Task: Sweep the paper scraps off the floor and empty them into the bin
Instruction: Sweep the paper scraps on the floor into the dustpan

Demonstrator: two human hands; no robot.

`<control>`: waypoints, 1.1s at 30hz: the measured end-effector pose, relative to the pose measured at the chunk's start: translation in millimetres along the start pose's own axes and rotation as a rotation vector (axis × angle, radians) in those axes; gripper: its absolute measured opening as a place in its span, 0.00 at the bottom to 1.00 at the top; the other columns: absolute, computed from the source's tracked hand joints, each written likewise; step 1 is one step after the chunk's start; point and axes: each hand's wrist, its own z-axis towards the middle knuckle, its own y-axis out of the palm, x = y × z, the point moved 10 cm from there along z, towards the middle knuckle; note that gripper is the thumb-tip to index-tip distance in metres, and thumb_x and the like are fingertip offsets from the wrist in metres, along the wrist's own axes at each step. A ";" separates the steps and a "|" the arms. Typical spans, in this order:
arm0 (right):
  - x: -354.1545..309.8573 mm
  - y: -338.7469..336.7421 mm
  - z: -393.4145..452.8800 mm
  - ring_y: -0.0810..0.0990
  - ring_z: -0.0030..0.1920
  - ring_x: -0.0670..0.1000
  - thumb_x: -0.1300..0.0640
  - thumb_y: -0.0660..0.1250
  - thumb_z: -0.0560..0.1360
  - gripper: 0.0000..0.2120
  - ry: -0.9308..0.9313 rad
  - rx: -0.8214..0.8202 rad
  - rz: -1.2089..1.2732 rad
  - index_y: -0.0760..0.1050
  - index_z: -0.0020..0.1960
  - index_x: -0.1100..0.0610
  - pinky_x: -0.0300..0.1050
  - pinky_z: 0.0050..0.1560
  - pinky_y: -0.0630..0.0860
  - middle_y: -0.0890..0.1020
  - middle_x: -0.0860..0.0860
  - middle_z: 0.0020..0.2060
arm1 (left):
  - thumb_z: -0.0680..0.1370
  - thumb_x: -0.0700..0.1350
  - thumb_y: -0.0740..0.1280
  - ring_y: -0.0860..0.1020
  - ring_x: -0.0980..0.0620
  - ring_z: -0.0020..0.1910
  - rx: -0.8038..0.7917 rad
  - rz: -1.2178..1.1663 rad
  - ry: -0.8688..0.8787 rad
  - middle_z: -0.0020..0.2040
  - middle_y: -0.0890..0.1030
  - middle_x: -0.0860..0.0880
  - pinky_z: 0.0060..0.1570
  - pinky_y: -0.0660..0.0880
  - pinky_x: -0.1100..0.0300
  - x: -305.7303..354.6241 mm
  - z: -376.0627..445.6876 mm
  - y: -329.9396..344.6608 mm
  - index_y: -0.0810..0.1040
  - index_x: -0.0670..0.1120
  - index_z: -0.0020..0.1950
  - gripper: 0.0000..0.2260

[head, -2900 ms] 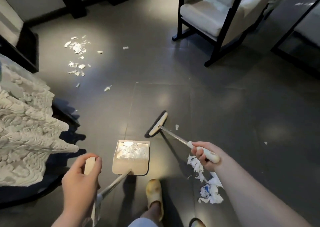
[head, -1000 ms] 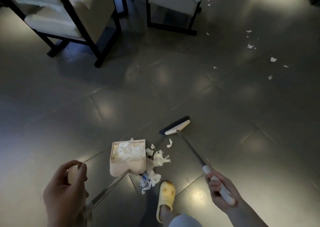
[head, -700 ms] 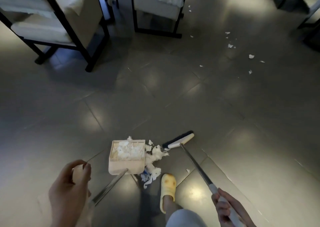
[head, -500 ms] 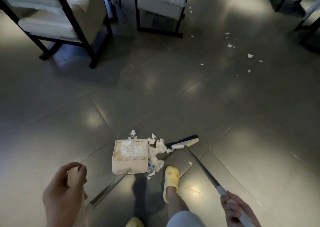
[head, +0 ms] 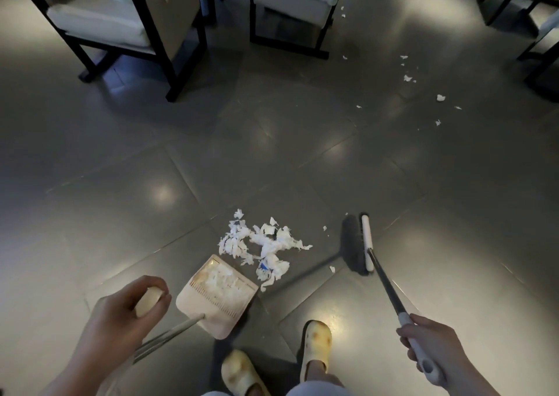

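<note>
Head view looks straight down on the paper scraps [head: 263, 244], a loose white heap on the grey floor [head: 121, 183], lying just beyond the open mouth of the dustpan [head: 216, 295] and touching its front lip on the right. Some scraps already sit inside the pan. The left hand [head: 121, 323] grips the cream end of the dustpan's long handle, fingers curled round it, with the pan angled toward the heap. To the right of the pile stands the broom [head: 360, 244], its dark bristles facing the scraps, a couple of stray bits between head and heap. The right hand [head: 429, 353] is clamped round the broom's pale grip. Two yellow slippers [head: 316, 344] plant the person right behind the pan. Judging by the layout, this is the gathering step: the heap is lined up but not yet in. The next move calls for a short, low stroke leftward and toward the pan, the lip pressed flat so nothing slides under. More scattered scraps [head: 423, 89] wait well away near the chairs [head: 121, 17] at the top, so the sweeping looks far from finished, and no bin is in view.
</note>
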 end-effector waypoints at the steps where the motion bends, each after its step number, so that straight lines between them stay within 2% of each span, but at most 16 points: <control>1: 1.9 4.5 1.8 0.69 0.24 0.53 0.72 0.68 0.69 0.08 0.004 0.008 -0.042 0.77 0.42 0.60 0.37 0.25 0.63 0.76 0.60 0.28 | 0.74 0.39 0.73 0.69 0.51 0.19 -0.010 0.022 0.005 0.26 0.75 0.48 0.28 0.71 0.59 -1.1 -1.2 -1.1 0.78 0.57 0.42 0.12; 3: 6.3 19.2 6.3 0.69 0.21 0.52 0.72 0.67 0.67 0.04 0.012 -0.002 -0.146 0.77 0.37 0.66 0.37 0.25 0.64 0.74 0.59 0.24 | 0.74 0.39 0.73 0.69 0.52 0.19 -0.021 0.058 0.003 0.23 0.74 0.50 0.29 0.71 0.59 -5.9 -3.6 -2.0 0.78 0.57 0.43 0.13; 6: 14.2 49.5 7.6 0.71 0.20 0.53 0.72 0.67 0.66 0.06 0.009 -0.031 -0.294 0.77 0.32 0.65 0.37 0.24 0.65 0.75 0.58 0.22 | 0.74 0.39 0.73 0.71 0.51 0.20 -0.037 0.113 -0.016 0.23 0.73 0.50 0.30 0.71 0.60 -17.5 -7.5 2.1 0.77 0.58 0.43 0.13; 9: 19.8 86.5 -0.3 0.75 0.23 0.55 0.70 0.69 0.64 0.05 -0.024 -0.079 -0.377 0.80 0.35 0.62 0.41 0.27 0.69 0.78 0.55 0.22 | 0.73 0.38 0.73 0.70 0.51 0.20 -0.028 0.122 -0.062 0.23 0.73 0.49 0.30 0.71 0.59 -34.9 -13.8 8.1 0.77 0.59 0.42 0.15; 11: 18.7 106.4 -4.9 0.77 0.25 0.55 0.70 0.69 0.63 0.08 -0.024 -0.101 -0.374 0.82 0.39 0.61 0.42 0.29 0.72 0.80 0.56 0.26 | 0.74 0.39 0.73 0.71 0.49 0.21 -0.014 0.120 -0.101 0.22 0.72 0.50 0.31 0.72 0.57 -45.2 -19.0 9.2 0.77 0.60 0.42 0.14; 16: -15.7 148.8 -16.5 0.78 0.30 0.54 0.69 0.67 0.70 0.06 -0.039 -0.170 -0.348 0.80 0.44 0.61 0.40 0.27 0.73 0.81 0.60 0.37 | 0.75 0.42 0.72 0.73 0.52 0.22 0.086 0.085 -0.172 0.23 0.74 0.52 0.31 0.73 0.60 -64.8 -22.2 -3.0 0.76 0.61 0.41 0.13; 21: -36.3 186.9 -21.8 0.81 0.33 0.56 0.70 0.70 0.63 0.12 -0.016 -0.186 -0.311 0.79 0.46 0.63 0.43 0.33 0.77 0.82 0.62 0.41 | 0.76 0.45 0.71 0.77 0.48 0.25 0.244 -0.025 -0.250 0.24 0.75 0.49 0.33 0.75 0.54 -71.4 -21.4 -6.8 0.77 0.60 0.42 0.09; 23: -41.0 202.3 -23.9 0.81 0.34 0.56 0.71 0.70 0.63 0.11 -0.024 -0.200 -0.320 0.79 0.44 0.62 0.44 0.34 0.78 0.82 0.62 0.40 | 0.76 0.45 0.70 0.78 0.43 0.27 0.274 -0.047 -0.256 0.24 0.75 0.49 0.34 0.76 0.53 -70.9 -18.2 -6.4 0.77 0.59 0.41 0.08; 27: -53.5 234.7 -30.8 0.77 0.28 0.55 0.71 0.68 0.63 0.10 -0.101 -0.260 -0.395 0.80 0.41 0.60 0.42 0.30 0.73 0.80 0.60 0.34 | 0.76 0.45 0.70 0.77 0.44 0.25 0.300 -0.004 -0.252 0.22 0.71 0.49 0.34 0.76 0.50 -74.4 -12.0 -19.9 0.77 0.58 0.41 0.08; 31: -63.5 261.8 -32.7 0.78 0.30 0.56 0.71 0.68 0.62 0.09 -0.212 -0.288 -0.565 0.77 0.35 0.59 0.47 0.34 0.78 0.81 0.58 0.35 | 0.77 0.48 0.69 0.75 0.39 0.27 0.282 0.061 -0.203 0.26 0.71 0.45 0.33 0.75 0.51 -82.0 1.5 -37.9 0.76 0.58 0.42 0.06; 33: -68.6 276.3 -35.9 0.79 0.30 0.56 0.70 0.67 0.60 0.08 -0.276 -0.319 -0.685 0.78 0.36 0.60 0.47 0.34 0.77 0.81 0.57 0.34 | 0.78 0.49 0.68 0.74 0.43 0.26 0.233 0.106 -0.181 0.26 0.73 0.46 0.33 0.73 0.53 -81.6 12.1 -39.1 0.75 0.57 0.43 0.05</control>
